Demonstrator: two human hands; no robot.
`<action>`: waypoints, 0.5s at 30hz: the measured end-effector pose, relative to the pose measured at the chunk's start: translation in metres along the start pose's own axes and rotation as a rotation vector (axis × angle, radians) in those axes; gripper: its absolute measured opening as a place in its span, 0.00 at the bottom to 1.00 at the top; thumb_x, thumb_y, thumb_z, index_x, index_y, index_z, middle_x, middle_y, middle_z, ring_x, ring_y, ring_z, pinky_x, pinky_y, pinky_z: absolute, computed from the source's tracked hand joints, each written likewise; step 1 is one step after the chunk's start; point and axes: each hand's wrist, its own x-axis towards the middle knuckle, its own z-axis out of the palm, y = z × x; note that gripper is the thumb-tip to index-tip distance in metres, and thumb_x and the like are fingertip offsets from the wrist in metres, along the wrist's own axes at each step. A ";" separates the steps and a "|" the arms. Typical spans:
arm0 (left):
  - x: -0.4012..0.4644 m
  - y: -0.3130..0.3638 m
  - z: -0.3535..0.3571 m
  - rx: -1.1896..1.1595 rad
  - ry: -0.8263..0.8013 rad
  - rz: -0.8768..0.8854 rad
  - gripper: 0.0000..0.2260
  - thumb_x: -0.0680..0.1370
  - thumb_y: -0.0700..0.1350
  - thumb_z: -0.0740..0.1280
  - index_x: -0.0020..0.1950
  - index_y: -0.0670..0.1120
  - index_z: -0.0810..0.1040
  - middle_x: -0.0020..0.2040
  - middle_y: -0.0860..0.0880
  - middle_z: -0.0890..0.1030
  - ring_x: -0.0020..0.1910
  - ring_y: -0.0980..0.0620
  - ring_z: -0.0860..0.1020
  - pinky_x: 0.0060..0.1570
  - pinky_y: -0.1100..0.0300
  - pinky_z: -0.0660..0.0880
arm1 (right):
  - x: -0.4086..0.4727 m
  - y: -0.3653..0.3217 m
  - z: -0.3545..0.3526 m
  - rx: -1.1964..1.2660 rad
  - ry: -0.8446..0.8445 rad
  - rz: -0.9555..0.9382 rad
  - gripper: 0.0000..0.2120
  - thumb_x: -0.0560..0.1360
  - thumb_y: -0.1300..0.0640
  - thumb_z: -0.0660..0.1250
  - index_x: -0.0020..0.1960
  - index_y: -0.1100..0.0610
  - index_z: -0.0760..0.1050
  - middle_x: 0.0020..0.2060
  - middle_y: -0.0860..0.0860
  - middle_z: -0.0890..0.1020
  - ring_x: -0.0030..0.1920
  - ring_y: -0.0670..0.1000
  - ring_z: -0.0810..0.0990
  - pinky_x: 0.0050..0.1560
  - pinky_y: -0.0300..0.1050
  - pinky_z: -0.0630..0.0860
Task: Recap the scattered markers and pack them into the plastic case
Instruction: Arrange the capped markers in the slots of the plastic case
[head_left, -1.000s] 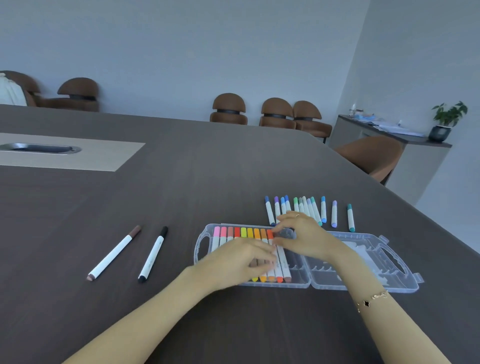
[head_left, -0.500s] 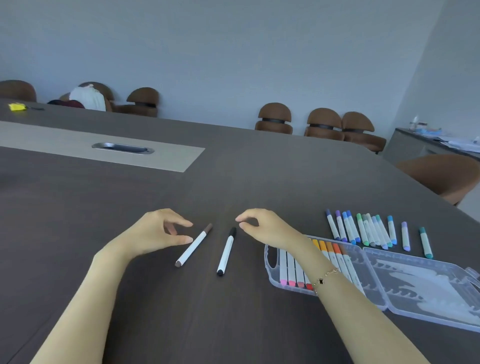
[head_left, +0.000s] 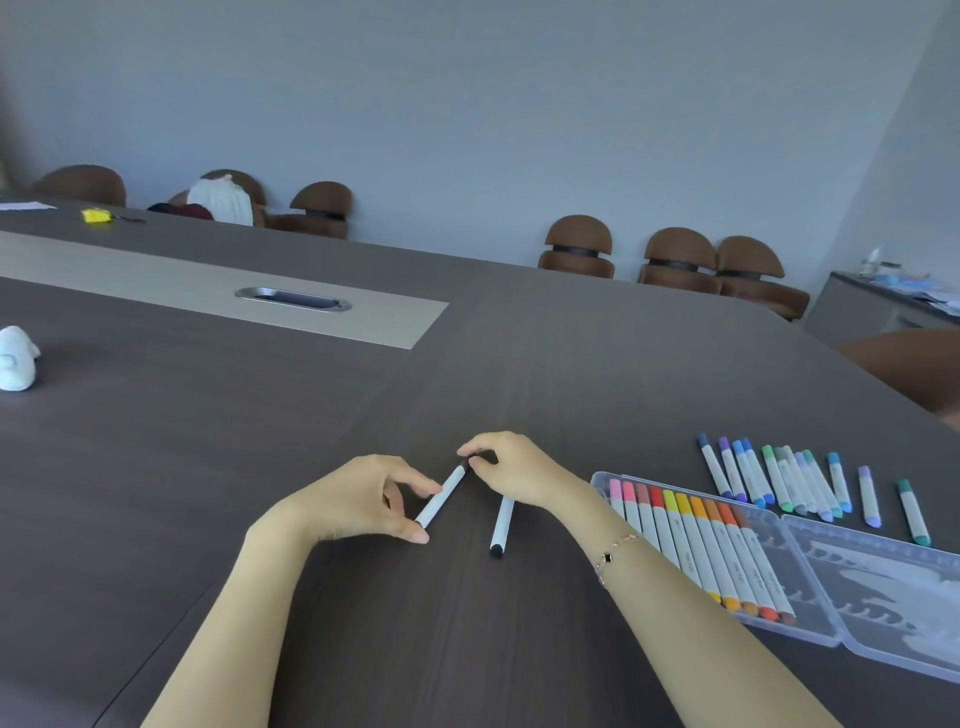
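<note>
I see the brown-capped marker (head_left: 441, 498) lying diagonally on the dark conference table (head_left: 208, 467), well in from its near edge. My left hand (head_left: 358, 499) pinches the lower end of its white barrel between thumb and forefinger. My right hand (head_left: 514, 470) pinches the capped upper end with curled fingertips. Whether the marker is lifted or rests on the table, I cannot tell.

The black-capped marker (head_left: 502, 525) lies just beside it on the table, partly under my right wrist, untouched by the fingers.

Toward the table's right edge the clear plastic case (head_left: 810, 587) lies open flat. Its left half holds a row of markers in the case (head_left: 696, 551), pink through red, yellow and orange, side by side. The right half shows bare moulded slots.

Beyond the case's far rim, a group of loose markers (head_left: 779, 478) in purple, blue and green lies on the table, two at the right end set slightly apart.

A bracelet (head_left: 615, 551) circles my right wrist. A white crumpled object (head_left: 15, 364) sits at the table's left edge. Brown chairs (head_left: 675, 254) line the far edge.
</note>
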 end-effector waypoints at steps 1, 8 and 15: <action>0.001 0.001 0.001 -0.013 0.006 0.007 0.21 0.66 0.49 0.78 0.57 0.59 0.80 0.52 0.62 0.78 0.39 0.62 0.79 0.47 0.66 0.74 | 0.000 0.000 0.001 0.009 0.003 0.003 0.15 0.80 0.58 0.58 0.63 0.52 0.76 0.61 0.45 0.79 0.62 0.46 0.74 0.59 0.36 0.67; 0.010 0.035 0.022 -0.062 0.177 0.129 0.19 0.63 0.54 0.79 0.53 0.59 0.82 0.48 0.60 0.80 0.41 0.59 0.79 0.48 0.63 0.77 | -0.017 0.000 -0.028 0.276 0.193 0.018 0.14 0.78 0.57 0.62 0.62 0.53 0.77 0.59 0.47 0.80 0.60 0.44 0.76 0.62 0.38 0.70; 0.047 0.119 0.100 0.042 0.261 0.421 0.19 0.68 0.54 0.75 0.58 0.54 0.81 0.56 0.61 0.80 0.55 0.66 0.75 0.56 0.67 0.73 | -0.087 0.064 -0.093 0.314 0.382 0.109 0.12 0.74 0.55 0.71 0.57 0.50 0.78 0.51 0.42 0.80 0.52 0.40 0.77 0.51 0.32 0.72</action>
